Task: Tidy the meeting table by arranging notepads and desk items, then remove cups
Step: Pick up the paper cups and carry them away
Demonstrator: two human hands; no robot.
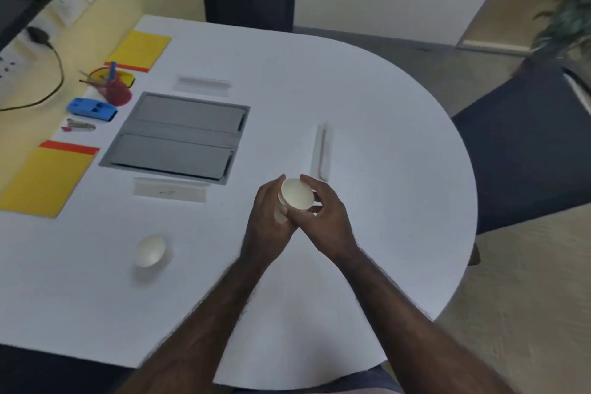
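On the table (367,99), 1 cup (149,251) stands left of both hands; notepads (48,179) lie far left.

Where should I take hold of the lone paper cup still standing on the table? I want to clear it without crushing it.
Judging by its pose, grip the paper cup round its side wall just under the rim, where it is likely stiffest. It stands upright, mouth up, with bare table all around, so come from above or the near side with the fingers curled lightly round it. Both hands currently hold another cup.

— From where does the single view look?
— From the person's head, forward and down, close over the white table (367,112); the forearms enter from the bottom edge.
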